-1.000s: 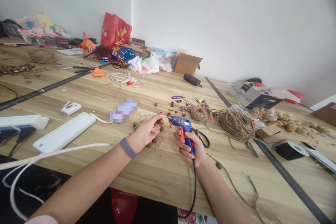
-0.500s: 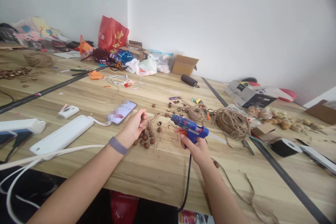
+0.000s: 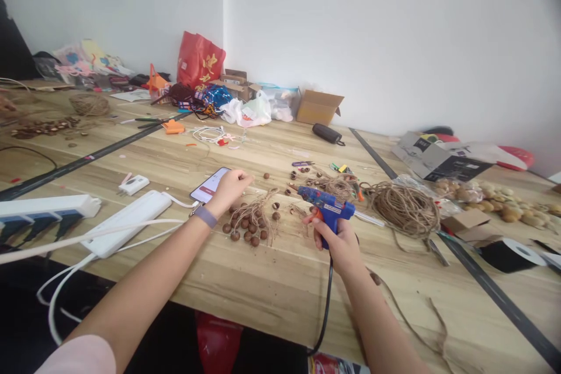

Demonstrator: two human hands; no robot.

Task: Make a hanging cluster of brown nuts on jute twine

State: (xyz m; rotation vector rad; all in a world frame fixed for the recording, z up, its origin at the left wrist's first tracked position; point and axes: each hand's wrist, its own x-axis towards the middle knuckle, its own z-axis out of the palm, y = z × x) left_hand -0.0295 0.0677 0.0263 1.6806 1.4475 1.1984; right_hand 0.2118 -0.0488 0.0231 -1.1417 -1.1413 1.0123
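My right hand (image 3: 336,239) is wrapped round the grip of a blue hot glue gun (image 3: 326,205), whose nozzle points left over the table. A black cord hangs down from the gun. Above the tabletop, my left hand (image 3: 230,189) has its fingers curled together; what they hold, if anything, does not show. Just beyond that wrist lies a phone (image 3: 209,187), partly covered by the hand. Below and to the right of my left hand is a cluster of brown round nuts (image 3: 252,228) with twine strands (image 3: 258,205) spread among them.
White power strips (image 3: 127,223) and cables lie at the left. A big twine coil (image 3: 401,208), black ribbon roll (image 3: 504,254) and torn box (image 3: 442,155) are at the right. Farther back stand a red bag (image 3: 199,61), an open carton (image 3: 318,106) and a black case (image 3: 328,134).
My left hand has lifted away from the nuts and twine toward the phone, uncovering more of the cluster. The glue gun stays in my right hand. The view has shifted slightly left.
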